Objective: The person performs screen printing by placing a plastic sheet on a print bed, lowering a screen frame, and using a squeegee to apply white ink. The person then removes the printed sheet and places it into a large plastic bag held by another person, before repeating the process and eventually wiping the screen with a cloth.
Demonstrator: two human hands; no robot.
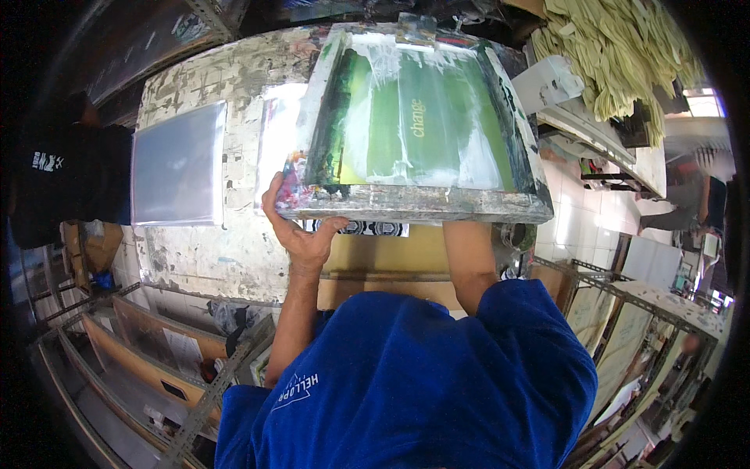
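Observation:
A screen printing frame with a green mesh, smeared with white ink, is tilted up in front of me over the worktable. At its near left corner my left hand is closed on the wooden edge, thumb on the near side and fingers round the left side. My right forearm reaches in beneath the frame's near edge, which hides the right hand and its fingers. Below that edge shows a strip of black-and-white printed material, near a yellowish board.
Clear plastic sheets lie in a stack on the paint-stained table, left of the frame. A pile of pale yellow-green strips lies at the back right. Metal racks stand near left and right. A person in black is at far left.

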